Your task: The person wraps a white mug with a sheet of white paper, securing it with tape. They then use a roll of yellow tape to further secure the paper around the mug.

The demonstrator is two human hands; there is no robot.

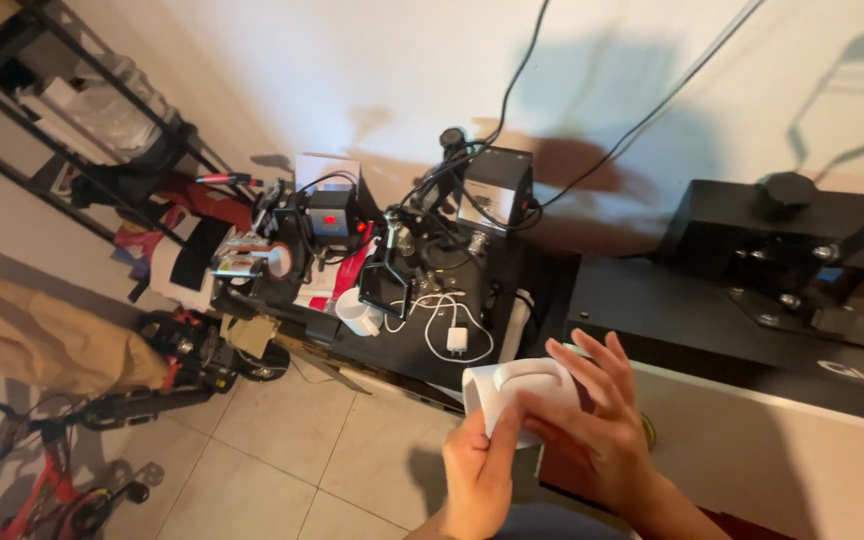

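while the big flat heat press (752, 300) fills the right side of the black bench (432, 350), the work itself sits low in the middle of the view, where both hands hold a white mug (520, 392) just off the bench's front edge, above the tiled floor (282, 440). the left hand (480, 470) cups the mug from below, fingers curled shut around its body; the right hand (592, 420) lies over the far side with its fingers only loosely spread, fingertips resting on the wall beside the handle, which faces up. to handle it well, i judge the lower hand should carry the weight while the upper one only steadies or smooths, since a glazed mug will likely slip under a pinching grip. whether anything is inside this mug cannot be told, as its mouth is turned away. further left stands a smaller mug press (272, 255) with a red-lit display, and beside it a second white mug (357, 312) stands upright, looking empty. a white charger with its cable (457, 340) lies between them
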